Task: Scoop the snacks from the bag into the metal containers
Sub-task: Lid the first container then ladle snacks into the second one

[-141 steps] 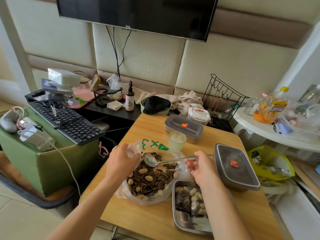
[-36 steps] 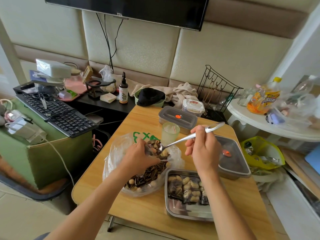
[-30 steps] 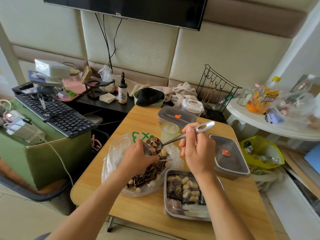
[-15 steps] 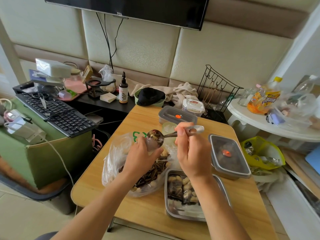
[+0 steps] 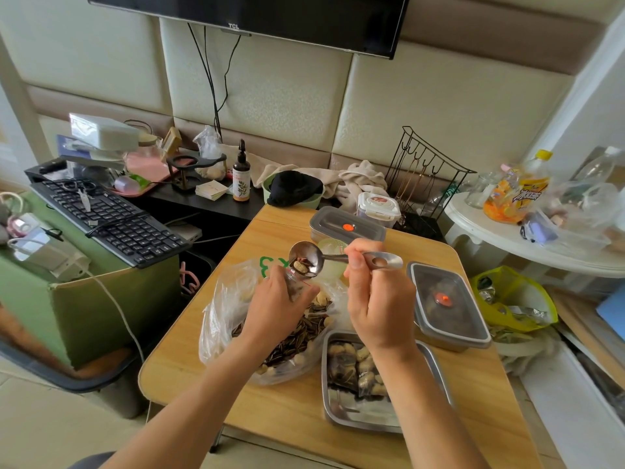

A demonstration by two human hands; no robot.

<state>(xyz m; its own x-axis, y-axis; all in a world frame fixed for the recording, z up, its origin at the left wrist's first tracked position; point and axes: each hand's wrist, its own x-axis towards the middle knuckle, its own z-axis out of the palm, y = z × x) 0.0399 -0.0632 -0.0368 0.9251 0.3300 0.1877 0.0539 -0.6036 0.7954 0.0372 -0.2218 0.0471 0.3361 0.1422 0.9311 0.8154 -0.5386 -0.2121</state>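
A clear plastic bag (image 5: 221, 309) of striped seeds and pale nuts (image 5: 297, 338) lies open on the wooden table (image 5: 182, 367). My left hand (image 5: 274, 308) hovers over it and grips a small clear pouch (image 5: 293, 285) with seeds inside. My right hand (image 5: 378, 306) pinches the handle of a metal spoon (image 5: 306, 260). Its bowl holds a few nuts and seeds and tilts just above the pouch's mouth. An open metal container (image 5: 345, 419) holding packed snacks sits under my right forearm, partly hidden.
Two lidded metal containers stand at the right (image 5: 449, 309) and at the back (image 5: 346, 227). A pale green cup (image 5: 333, 247) stands behind the spoon. A keyboard (image 5: 111, 218) on a green box lies left; a white side table (image 5: 527, 245) with bottles stands right.
The spoon dipped into the bag, came up loaded, and now tilts over the pouch. My left hand rose slightly with the pouch. My right hand moved up and left.
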